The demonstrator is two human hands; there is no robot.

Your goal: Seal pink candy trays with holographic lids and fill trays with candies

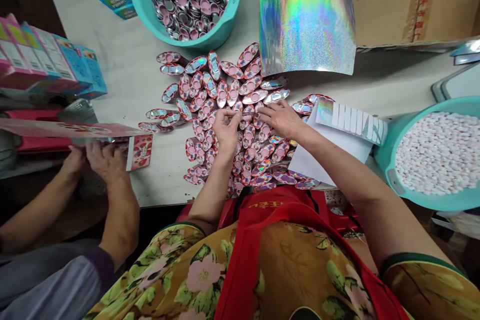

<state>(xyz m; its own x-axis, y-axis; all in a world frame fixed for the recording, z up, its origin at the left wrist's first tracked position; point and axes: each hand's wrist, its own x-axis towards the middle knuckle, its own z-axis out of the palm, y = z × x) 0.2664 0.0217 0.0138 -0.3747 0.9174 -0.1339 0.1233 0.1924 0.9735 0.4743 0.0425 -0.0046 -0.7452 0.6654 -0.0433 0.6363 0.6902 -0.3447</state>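
Note:
My left hand (pixel 226 131) is over the middle of a dense group of small, shiny oval-ended packs (pixel 222 94). Its thumb and fingertips come together in a pinch; what lies between them is too small to make out. Beside it, my right hand (pixel 280 119) reaches in from the right, its fingers stretched out over the packs and touching their tops. Many of the packs have a round pink piece in the upper end, while others show a bare silvery end. White sheets with a holographic strip (pixel 330 137) lie under my right forearm.
A turquoise basin (pixel 225 35) of pink and silver round pieces stands at the back. Another basin (pixel 390 160) with small whitish pieces is at right. Holographic sheet (pixel 307 20), cardboard carton (pixel 386 10) and coloured boxes (pixel 48 60) surround the table. A co-worker's hands (pixel 107 160) work at left.

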